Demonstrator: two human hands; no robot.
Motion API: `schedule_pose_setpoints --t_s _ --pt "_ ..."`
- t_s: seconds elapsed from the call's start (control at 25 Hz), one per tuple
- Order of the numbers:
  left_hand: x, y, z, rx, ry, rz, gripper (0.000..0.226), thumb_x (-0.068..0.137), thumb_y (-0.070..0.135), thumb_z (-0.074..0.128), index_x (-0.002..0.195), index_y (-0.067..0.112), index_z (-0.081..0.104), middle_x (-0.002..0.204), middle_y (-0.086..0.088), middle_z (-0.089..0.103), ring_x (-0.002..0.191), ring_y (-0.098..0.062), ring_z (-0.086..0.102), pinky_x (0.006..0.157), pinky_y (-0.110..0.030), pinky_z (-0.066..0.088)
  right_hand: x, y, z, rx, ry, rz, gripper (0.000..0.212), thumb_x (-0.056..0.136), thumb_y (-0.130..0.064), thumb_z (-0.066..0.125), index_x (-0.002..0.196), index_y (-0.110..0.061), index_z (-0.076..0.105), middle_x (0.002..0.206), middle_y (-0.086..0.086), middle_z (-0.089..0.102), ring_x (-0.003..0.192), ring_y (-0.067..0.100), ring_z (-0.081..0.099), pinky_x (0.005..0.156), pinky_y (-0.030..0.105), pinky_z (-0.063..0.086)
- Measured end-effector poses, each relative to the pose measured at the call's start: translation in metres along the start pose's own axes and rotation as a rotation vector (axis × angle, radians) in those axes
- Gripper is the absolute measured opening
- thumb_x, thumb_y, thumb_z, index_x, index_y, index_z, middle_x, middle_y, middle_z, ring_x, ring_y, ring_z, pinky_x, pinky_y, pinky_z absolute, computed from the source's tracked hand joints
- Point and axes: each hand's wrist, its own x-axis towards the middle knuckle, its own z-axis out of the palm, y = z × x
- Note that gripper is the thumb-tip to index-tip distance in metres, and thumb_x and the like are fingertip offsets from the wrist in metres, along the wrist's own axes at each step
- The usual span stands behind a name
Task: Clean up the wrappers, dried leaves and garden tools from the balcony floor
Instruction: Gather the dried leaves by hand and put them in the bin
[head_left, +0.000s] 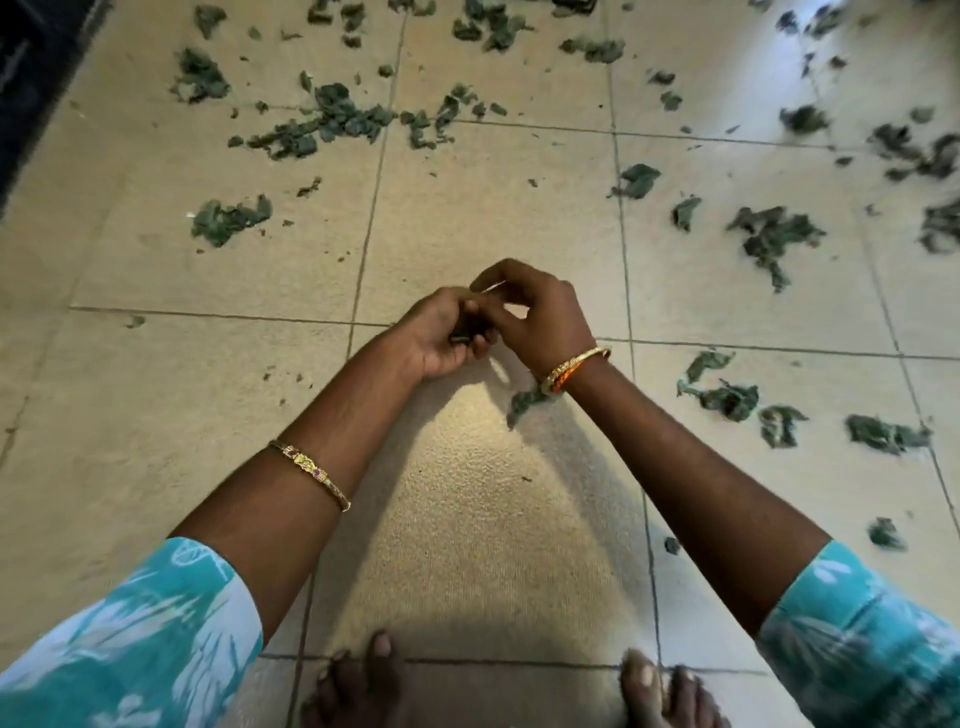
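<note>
Above the tiled floor (467, 519), left hand (441, 332) curls around a small dark object (464, 338); right hand (535, 312) pinches something pale, likely gathering litter. Dried leaves (332, 117) lie scattered beyond.

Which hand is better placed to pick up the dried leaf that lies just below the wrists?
Probably the right hand. The leaf lies on the tile directly under the right wrist. The left hand holds a small dark object, so it seems less free.

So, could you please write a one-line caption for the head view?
Both hands, left and right, pinch a small dark item over a tiled floor strewn with dried leaves.
</note>
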Motion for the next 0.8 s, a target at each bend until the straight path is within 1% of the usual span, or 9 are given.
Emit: schedule_pose_setpoints --t_s 0.12,0.2,0.28,0.36,0.44,0.52,0.6,0.72,0.8 --pt "0.003 -0.009 0.006 0.003 0.040 -0.001 0.037 0.099 0.023 0.040 0.063 0.017 0.037 0.039 0.006 0.031 0.029 -0.005 0.030 0.030 -0.011 0.019 -0.030 0.017 -0.014 -0.008 0.199 0.094 0.016 0.088 -0.021 0.060 0.095 -0.009 0.068 0.096 0.004 0.068 0.095 0.017 0.062 0.088 0.038 0.050" --pt "0.001 -0.010 0.004 -0.001 0.074 0.006 0.040 0.096 0.024 0.043 0.060 0.019 0.029 0.037 0.006 0.028 0.029 -0.005 0.023 0.029 -0.012 0.014 -0.063 0.031 -0.009 -0.174 0.124 0.203 0.030 0.084 -0.028 0.066 0.107 -0.009 0.066 0.117 0.012 0.059 0.115 0.026 0.050 0.100 0.033 0.040" --pt "-0.002 -0.012 0.004 0.021 0.097 0.010 0.039 0.095 0.024 0.045 0.059 0.019 0.028 0.040 0.006 0.031 0.029 -0.004 0.022 0.029 -0.012 0.014 -0.095 0.039 0.009 -0.356 -0.021 0.198 0.046 0.078 -0.033 0.072 0.117 -0.010 0.062 0.132 0.018 0.048 0.127 0.035 0.038 0.105 0.039 0.035" --pt "-0.005 -0.019 0.003 0.062 0.112 0.000 0.039 0.097 0.027 0.044 0.061 0.019 0.032 0.040 0.007 0.032 0.029 -0.003 0.024 0.028 -0.011 0.015 -0.119 0.048 0.028 -0.473 -0.007 0.029 0.040 0.076 -0.021 0.075 0.112 -0.006 0.065 0.128 0.023 0.053 0.122 0.041 0.046 0.099 0.047 0.044" --pt "-0.005 -0.024 0.005 0.086 0.106 -0.013 0.040 0.099 0.027 0.041 0.060 0.019 0.033 0.037 0.009 0.030 0.028 -0.003 0.024 0.027 -0.011 0.016 -0.126 0.053 0.030 -0.510 0.046 -0.092 0.030 0.073 -0.005 0.076 0.102 -0.003 0.069 0.114 0.020 0.063 0.107 0.038 0.059 0.080 0.042 0.056" --pt "-0.005 -0.027 0.010 0.142 0.104 -0.043 0.040 0.098 0.024 0.039 0.059 0.020 0.032 0.037 0.009 0.029 0.028 -0.003 0.024 0.028 -0.012 0.015 -0.117 0.054 0.018 -0.536 0.035 -0.148 0.022 0.073 -0.003 0.075 0.094 -0.004 0.071 0.101 0.015 0.069 0.091 0.034 0.063 0.062 0.035 0.057" --pt "-0.007 -0.035 0.020 0.224 0.098 -0.078 0.039 0.095 0.024 0.040 0.057 0.020 0.034 0.040 0.007 0.033 0.032 -0.005 0.029 0.030 -0.012 0.019 -0.111 0.054 0.002 -0.462 0.040 -0.144 0.009 0.073 -0.003 0.072 0.082 -0.005 0.073 0.086 0.012 0.071 0.077 0.031 0.063 0.059 0.031 0.053" --pt "-0.009 -0.048 0.041 0.281 0.080 -0.093 0.036 0.096 0.028 0.042 0.061 0.017 0.040 0.052 0.000 0.041 0.044 -0.012 0.040 0.034 -0.013 0.027 -0.098 0.051 -0.034 -0.118 0.194 0.157 0.011 0.075 0.000 0.069 0.079 -0.008 0.075 0.081 0.011 0.073 0.074 0.025 0.067 0.069 0.029 0.053" --pt "-0.011 -0.055 0.056 0.295 0.044 -0.104 0.035 0.098 0.031 0.040 0.068 0.014 0.044 0.060 -0.004 0.045 0.051 -0.015 0.045 0.037 -0.015 0.033 -0.092 0.044 -0.063 0.173 0.174 0.428 0.015 0.077 0.001 0.070 0.086 -0.009 0.075 0.083 0.010 0.072 0.074 0.020 0.068 0.075 0.029 0.056"
